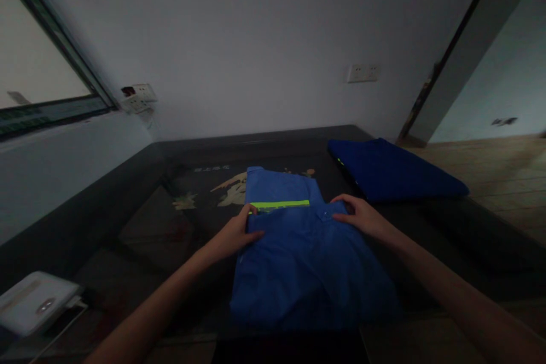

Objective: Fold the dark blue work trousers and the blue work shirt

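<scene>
A blue work shirt point(298, 273) with a bright yellow-green stripe lies partly folded on the dark table in front of me, its lower part turned up over the rest. My left hand point(243, 228) pinches the fold at its left edge, fingers beneath the cloth by the stripe and thumb on top. At the right end of the same fold, my right hand point(356, 216) grips the fabric between thumb and fingers, beside a buttoned tab. The ends of the fingers are partly hidden by cloth.
A darker blue folded garment point(396, 173) lies at the table's right. The dark tabletop point(149, 222) carries a printed flower pattern. A white box-shaped device point(38, 301) with a cable sits at the near left. Wall sockets point(362, 73) are behind.
</scene>
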A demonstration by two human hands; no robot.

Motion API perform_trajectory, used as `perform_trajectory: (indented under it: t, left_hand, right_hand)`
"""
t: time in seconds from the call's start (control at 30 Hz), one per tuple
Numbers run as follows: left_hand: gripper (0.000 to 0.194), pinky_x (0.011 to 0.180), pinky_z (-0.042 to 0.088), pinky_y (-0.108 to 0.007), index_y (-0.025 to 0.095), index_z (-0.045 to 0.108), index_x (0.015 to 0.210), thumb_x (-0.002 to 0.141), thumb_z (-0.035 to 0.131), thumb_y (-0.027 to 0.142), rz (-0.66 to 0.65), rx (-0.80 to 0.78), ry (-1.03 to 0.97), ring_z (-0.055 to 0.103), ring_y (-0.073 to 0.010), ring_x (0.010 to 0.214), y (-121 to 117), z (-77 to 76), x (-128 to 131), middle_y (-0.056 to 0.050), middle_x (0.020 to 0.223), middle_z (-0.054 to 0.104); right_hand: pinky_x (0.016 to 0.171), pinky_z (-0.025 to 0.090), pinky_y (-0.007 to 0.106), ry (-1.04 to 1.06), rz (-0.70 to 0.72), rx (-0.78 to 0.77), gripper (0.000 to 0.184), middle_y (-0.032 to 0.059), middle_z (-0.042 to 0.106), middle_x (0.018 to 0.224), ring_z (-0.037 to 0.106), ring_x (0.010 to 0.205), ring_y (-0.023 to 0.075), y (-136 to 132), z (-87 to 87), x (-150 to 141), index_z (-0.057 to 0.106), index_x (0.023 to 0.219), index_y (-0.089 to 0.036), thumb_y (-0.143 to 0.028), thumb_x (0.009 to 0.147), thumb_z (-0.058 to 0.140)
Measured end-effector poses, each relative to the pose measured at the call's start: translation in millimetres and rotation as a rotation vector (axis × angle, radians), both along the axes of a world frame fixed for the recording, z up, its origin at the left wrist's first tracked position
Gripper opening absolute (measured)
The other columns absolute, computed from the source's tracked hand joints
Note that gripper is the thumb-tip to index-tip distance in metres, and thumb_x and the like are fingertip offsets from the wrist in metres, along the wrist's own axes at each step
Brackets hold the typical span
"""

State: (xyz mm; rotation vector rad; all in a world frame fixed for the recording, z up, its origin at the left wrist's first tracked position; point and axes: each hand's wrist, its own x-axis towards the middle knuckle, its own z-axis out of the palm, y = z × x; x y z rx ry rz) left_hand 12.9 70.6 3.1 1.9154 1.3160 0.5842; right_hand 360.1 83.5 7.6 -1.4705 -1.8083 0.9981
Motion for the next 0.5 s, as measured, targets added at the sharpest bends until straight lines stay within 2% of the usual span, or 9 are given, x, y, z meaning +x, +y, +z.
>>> perform_trajectory:
  t: [0.07,0.17,0.23,0.3,0.37,0.5]
  left_hand:
    - [0.040,0.058,0.047,-0.027,0.021,0.040,0.104,0.075,0.063,0.036,0.048,0.006,-0.101,0.059,-0.0168,0.067,-4,5.5,3,0.001,0.080,0.057]
    - [0.049,0.061,0.051,-0.028,0.023,0.037,0.112,0.075,0.064,0.041,0.123,-0.025,-0.337,0.061,-0.0170,0.073,-7,22.8,8,0.001,0.085,0.058]
    - [0.054,0.064,0.053,-0.030,0.024,0.038,0.117,0.074,0.066,0.043,0.188,-0.026,-0.428,0.063,-0.0180,0.076,-3,34.8,10,0.000,0.089,0.059]
    - [0.056,0.068,0.054,-0.032,0.024,0.040,0.119,0.073,0.067,0.043,0.247,0.021,-0.457,0.064,-0.0189,0.080,9,39.4,11,-0.002,0.093,0.061]
    - [0.056,0.073,0.054,-0.034,0.023,0.041,0.120,0.074,0.066,0.043,0.267,0.065,-0.450,0.063,-0.0202,0.087,28,32.5,10,-0.005,0.101,0.061]
    - [0.061,0.079,0.052,-0.039,0.018,0.040,0.123,0.073,0.066,0.041,0.259,0.046,-0.309,0.061,-0.0247,0.098,67,-4.7,2,-0.012,0.111,0.058]
  right_hand:
    - [0.074,0.051,0.035,0.050,0.000,0.024,0.040,0.0060,0.066,0.095,0.063,0.085,0.0235,-4,11.8,1,0.061,0.099,-0.018,-0.043,0.069,0.069]
    - [0.073,0.052,0.034,0.134,-0.010,0.036,0.041,0.0055,0.066,0.099,0.064,0.085,0.0228,-9,33.7,0,0.059,0.100,-0.020,-0.043,0.069,0.070]
    - [0.072,0.052,0.034,0.190,-0.026,0.041,0.041,0.0054,0.066,0.098,0.065,0.084,0.0224,-5,45.9,-1,0.058,0.101,-0.020,-0.041,0.068,0.071]
    - [0.073,0.052,0.034,0.226,-0.038,0.062,0.040,0.0053,0.066,0.096,0.064,0.084,0.0221,9,50.7,-2,0.058,0.101,-0.020,-0.039,0.067,0.071]
    - [0.077,0.051,0.035,0.216,-0.046,0.094,0.039,0.0057,0.066,0.095,0.063,0.086,0.0220,30,45.7,-5,0.059,0.099,-0.019,-0.036,0.067,0.071]
    - [0.081,0.049,0.036,0.089,-0.048,0.022,0.036,0.0090,0.066,0.097,0.062,0.089,0.0220,77,14.1,-10,0.061,0.099,-0.014,-0.027,0.067,0.071]
